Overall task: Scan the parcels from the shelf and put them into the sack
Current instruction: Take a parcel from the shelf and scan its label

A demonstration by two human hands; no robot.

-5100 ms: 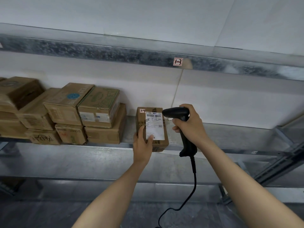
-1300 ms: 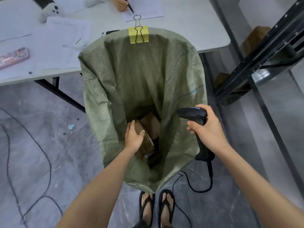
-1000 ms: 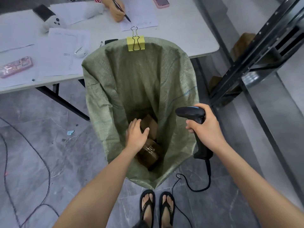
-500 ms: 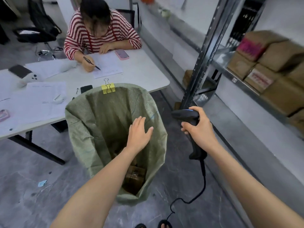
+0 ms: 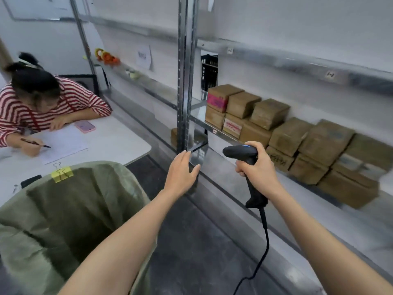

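Grey stone floor (image 5: 191,241) runs between a white table (image 5: 119,143) on the left and a metal shelf (image 5: 196,110) on the right, with a steel upright post (image 5: 187,71) rising between them. Brown cardboard parcels (image 5: 297,141) stand on the shelf in a row stacked two high, touching one another; the nearest upper one at the left end has a pink label, and a carton below it has a red and white one. An open green woven sack (image 5: 63,209) stands against the near edge of the table, with a yellow binder clip (image 5: 62,174) on its far rim. Its inside is in shadow and partly behind the left forearm, so what lies in it cannot be made out. The left hand (image 5: 180,173) hangs in the air just beside the post, above and to the right of the sack's mouth, its grip apart, fingers straight and holding nothing. The right hand (image 5: 258,173) has its grip clamped on the handle of a black barcode scanner (image 5: 240,152), whose head points left, in front of the parcels without touching them; its cable (image 5: 264,241) drops towards the floor. At the far side of the table a person in a red and white striped top (image 5: 42,107) leans over a sheet of paper (image 5: 63,143) with a pen (image 5: 35,143), a pink phone (image 5: 85,126) lying just beside the sheet.
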